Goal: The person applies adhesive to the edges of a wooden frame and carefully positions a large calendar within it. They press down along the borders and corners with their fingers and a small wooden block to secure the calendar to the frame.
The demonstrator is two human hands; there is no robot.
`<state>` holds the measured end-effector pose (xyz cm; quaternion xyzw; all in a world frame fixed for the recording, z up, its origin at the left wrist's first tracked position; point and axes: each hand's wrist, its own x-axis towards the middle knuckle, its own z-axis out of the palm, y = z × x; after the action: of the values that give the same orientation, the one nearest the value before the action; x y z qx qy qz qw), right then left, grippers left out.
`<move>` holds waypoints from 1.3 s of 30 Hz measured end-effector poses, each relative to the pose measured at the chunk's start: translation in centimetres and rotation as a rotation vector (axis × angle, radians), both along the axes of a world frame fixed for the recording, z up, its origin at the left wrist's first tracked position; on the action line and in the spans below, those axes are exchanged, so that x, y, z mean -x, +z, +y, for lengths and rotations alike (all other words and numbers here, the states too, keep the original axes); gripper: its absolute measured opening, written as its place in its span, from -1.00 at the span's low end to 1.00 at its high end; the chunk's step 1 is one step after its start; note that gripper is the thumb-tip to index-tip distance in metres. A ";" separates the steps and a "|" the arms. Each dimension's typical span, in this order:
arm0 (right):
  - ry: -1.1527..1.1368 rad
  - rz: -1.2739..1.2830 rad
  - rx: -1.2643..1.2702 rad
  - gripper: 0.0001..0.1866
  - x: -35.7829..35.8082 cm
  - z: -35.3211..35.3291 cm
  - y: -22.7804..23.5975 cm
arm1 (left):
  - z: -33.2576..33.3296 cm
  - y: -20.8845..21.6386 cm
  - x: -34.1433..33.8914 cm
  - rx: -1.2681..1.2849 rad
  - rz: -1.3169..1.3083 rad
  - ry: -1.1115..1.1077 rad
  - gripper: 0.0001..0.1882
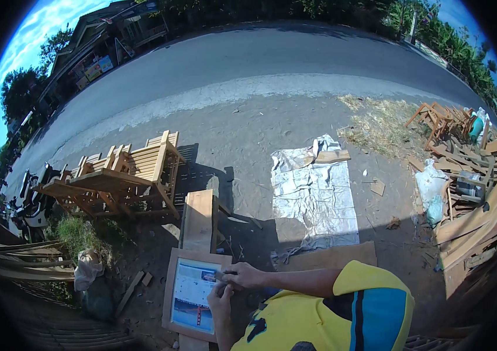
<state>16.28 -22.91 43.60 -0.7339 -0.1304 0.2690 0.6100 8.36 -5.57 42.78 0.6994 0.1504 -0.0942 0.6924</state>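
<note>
While both hands pinch something small at the right edge of the wooden frame (172, 281), left hand (221, 299) and right hand (242, 275) closed together, the frame overhangs its plank (199, 221) and could tip.

Roadside woodworking yard — wooden chairs (121, 175), scrap timber (470, 193) (open air)

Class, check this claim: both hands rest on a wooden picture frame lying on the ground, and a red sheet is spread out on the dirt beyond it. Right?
Not quite. The head view shows the sheet is white, not red. The rest holds: the left hand and right hand rest on the wooden picture frame.
</note>
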 end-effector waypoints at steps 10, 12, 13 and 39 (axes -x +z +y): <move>-0.282 0.056 -0.134 -0.49 2.5 -4.6 -1.4 | -4.4 2.5 -1.2 0.101 0.014 -0.065 -0.82; -0.307 0.099 -0.196 -0.49 3.1 -5.7 -0.9 | -3.8 0.8 -1.6 0.144 0.027 -0.162 -0.82; -0.333 0.112 -0.233 -0.50 3.6 -5.9 -0.5 | -4.1 1.0 -1.7 0.158 0.019 -0.176 -0.82; -0.856 -0.298 0.269 -0.73 22.6 2.9 1.6 | 1.2 4.8 9.5 0.189 -0.067 -0.707 -0.65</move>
<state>-6.33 -20.02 45.21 -0.8248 0.1337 -0.1003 0.5402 -1.13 -4.39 47.57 0.6438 -0.1328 -0.3182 0.6831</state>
